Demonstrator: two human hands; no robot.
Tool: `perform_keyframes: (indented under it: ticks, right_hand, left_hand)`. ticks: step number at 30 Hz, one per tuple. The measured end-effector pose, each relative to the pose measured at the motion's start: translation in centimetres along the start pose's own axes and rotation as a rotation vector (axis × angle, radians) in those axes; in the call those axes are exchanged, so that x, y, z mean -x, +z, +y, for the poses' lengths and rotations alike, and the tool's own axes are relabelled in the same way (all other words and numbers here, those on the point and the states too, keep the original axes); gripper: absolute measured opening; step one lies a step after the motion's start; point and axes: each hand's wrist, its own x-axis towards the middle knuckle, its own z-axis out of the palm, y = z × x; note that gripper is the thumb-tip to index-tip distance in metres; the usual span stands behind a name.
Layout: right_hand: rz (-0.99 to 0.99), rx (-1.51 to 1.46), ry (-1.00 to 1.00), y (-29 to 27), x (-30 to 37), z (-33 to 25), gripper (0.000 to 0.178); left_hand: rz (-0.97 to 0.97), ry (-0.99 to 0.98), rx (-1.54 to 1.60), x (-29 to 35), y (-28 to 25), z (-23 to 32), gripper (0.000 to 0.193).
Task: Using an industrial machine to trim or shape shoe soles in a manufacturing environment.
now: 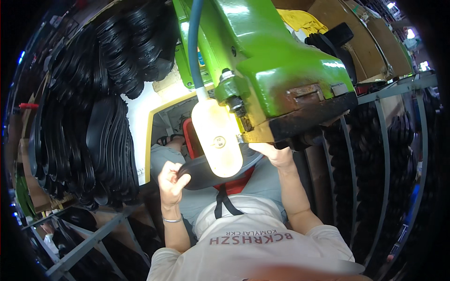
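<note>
A black shoe sole [202, 171] lies crosswise in front of my body, under a green machine head [286, 65]. My left hand [171, 181] is closed on its left end, thumb on top. At the other end, my right hand [279, 157] grips the sole close below the machine's dark lower edge; its thumb shows, while the other fingers are partly hidden. A glowing oblong lamp [216, 140] on a grey-blue hose hangs before the machine and covers the sole's middle.
Tall stacks of black soles [105, 136] stand to the left beside a white, yellow-edged table [149, 140]. Metal racks [382, 154] with more black soles line the right. Another metal frame [89, 241] stands at lower left. Cardboard boxes [351, 35] and a yellow cloth [302, 21] are at the back right.
</note>
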Motion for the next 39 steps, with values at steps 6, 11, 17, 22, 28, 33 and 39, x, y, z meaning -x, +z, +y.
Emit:
perform_keyframes:
  ticks: [6,11,17,22,28,33,39]
  right_hand:
    - [0.029,0.059,0.109,0.2,-0.6,1.8,0.072]
    - [0.113,0.018,-0.028,-0.4,1.2,1.8,0.06]
    - [-0.085,0.042,0.376,-3.4,9.3,3.9,0.054]
    - [0.096,0.178,0.43,-7.6,12.7,4.1,0.036]
    - [0.624,-0.308,0.029,-8.9,5.1,0.9,0.026]
    - [0.607,-0.273,-0.22,-8.4,3.3,0.0,0.03]
    - [0.766,-0.412,-0.21,-8.0,3.1,1.3,0.035]
  left_hand:
    - [-0.154,-0.186,-0.33,2.4,7.1,-5.7,0.039]
    - [-0.117,0.072,-0.23,-0.8,13.3,-4.1,0.035]
    - [-0.193,0.126,-0.318,-3.1,14.9,-2.7,0.03]
    - [-0.043,0.081,-0.002,-2.4,15.5,-2.1,0.027]
    - [-0.08,0.052,-0.096,-3.7,13.2,-1.6,0.036]
    - [-0.087,0.056,-0.115,-4.1,12.1,-1.8,0.034]
    - [-0.091,0.032,-0.295,-4.3,12.2,-3.8,0.029]
